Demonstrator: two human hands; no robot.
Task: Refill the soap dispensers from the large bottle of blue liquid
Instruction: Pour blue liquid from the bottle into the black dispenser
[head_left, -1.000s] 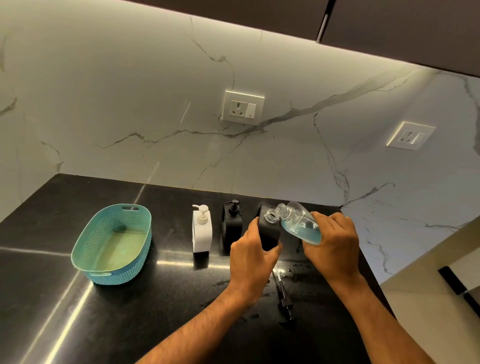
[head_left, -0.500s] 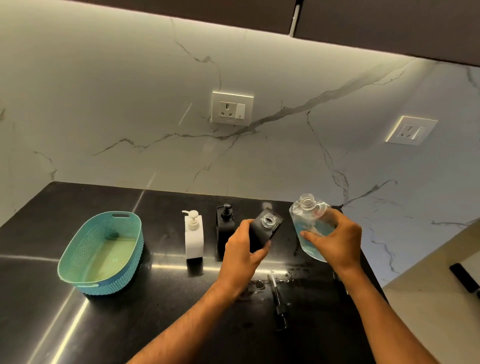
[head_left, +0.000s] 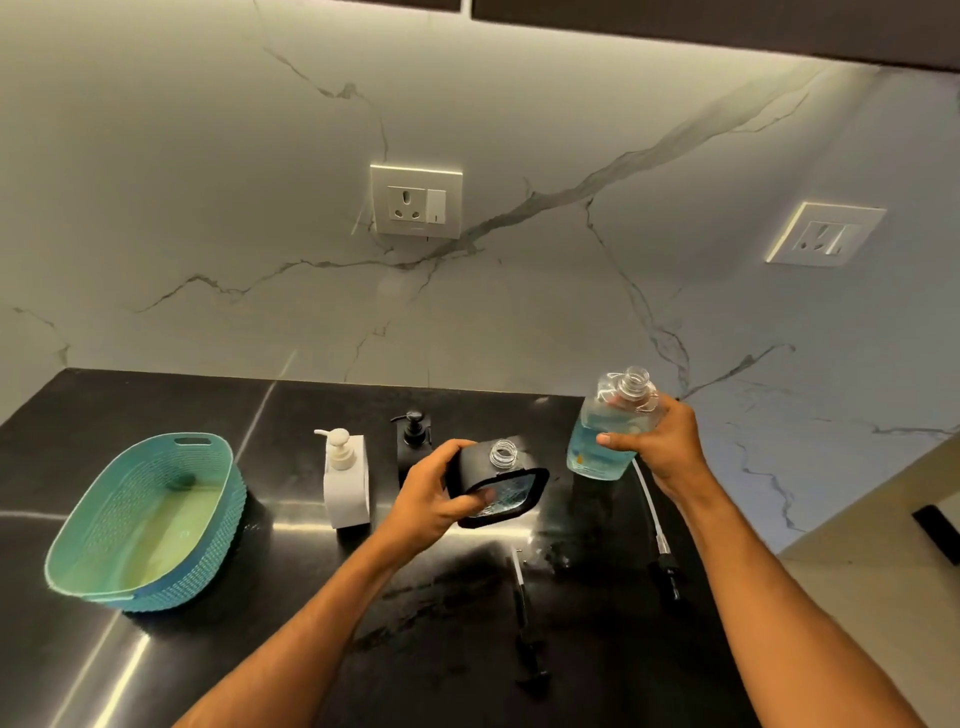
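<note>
- Gripping a black dispenser (head_left: 493, 480) above the black countertop (head_left: 311, 597), the left hand (head_left: 434, 501) curls round its left side, thumb pressed on the near face.
- That dispenser is squarish and tilted, its open, clear threaded neck pointing up and away; a shiny window on the near face shows bluish liquid inside.
- Held upright to the right of it, the large bottle (head_left: 610, 428) is clear plastic with an uncapped threaded mouth; blue liquid fills the lower part, the upper part looks empty.
- The right hand (head_left: 662, 441) wraps round the bottle's right side, thumb across the front.
- The two containers are near each other but apart.
- A white dispenser (head_left: 347, 483) and a second black dispenser (head_left: 414, 441) stand on the counter with pumps fitted, left of the held one.
- Two loose pump heads with tubes lie on the counter: one (head_left: 524, 618) below the hands, one (head_left: 660, 540) under the right wrist.
- A teal basket (head_left: 93, 540) sits far left.
</note>
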